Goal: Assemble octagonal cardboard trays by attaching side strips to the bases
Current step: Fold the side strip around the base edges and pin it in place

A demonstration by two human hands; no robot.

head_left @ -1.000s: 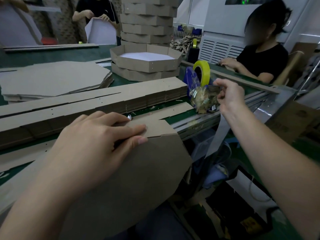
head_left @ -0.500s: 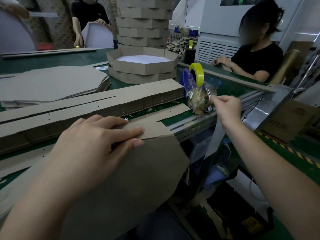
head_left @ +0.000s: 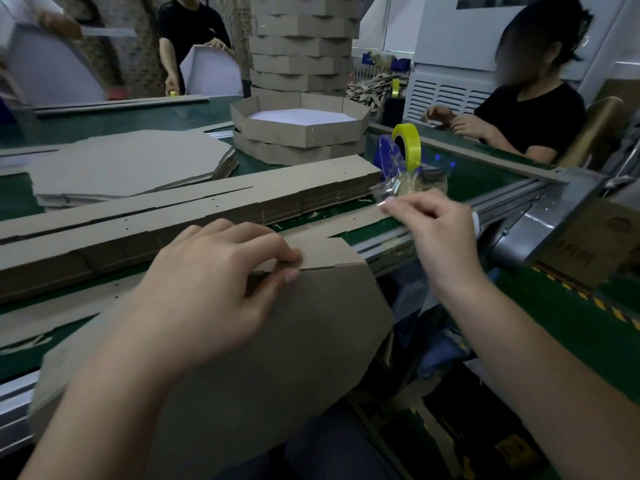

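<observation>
— From where does the camera look?
— From the person's own head, forward and down, with a wide angle.
— How near is it?
— Very near to the left hand (head_left: 207, 289) and the right hand (head_left: 440, 237). The tabletop (head_left: 145, 119) runs away from it, up to a seated person (head_left: 540, 112) at the upper right.

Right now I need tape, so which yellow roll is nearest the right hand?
The yellow roll on the blue dispenser, just beyond the right hand; the other yellow roll stands far back by the white machine.
</observation>
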